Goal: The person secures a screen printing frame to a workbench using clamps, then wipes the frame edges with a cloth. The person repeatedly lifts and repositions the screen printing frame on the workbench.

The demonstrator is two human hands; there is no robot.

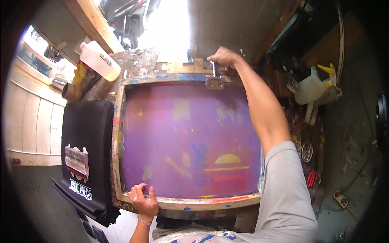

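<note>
Rectangular wooden-framed purple mesh screen [190, 137], central. Left hand [146, 203]: fingers bent over its near-left rim; firmness of grip cannot be told. Right hand [224, 57]: fingers curled onto the upper end of a silver metal clamp [215, 83], far edge. Black fabric stack [87, 125] lies left.

My right arm [264, 103] is slanting from lower right to upper centre, the right hand [224, 57] sitting bunched; lower left of centre, my left hand [146, 204] is resting, fingers [138, 189] bent, thumb [152, 195] pointing up.
</note>
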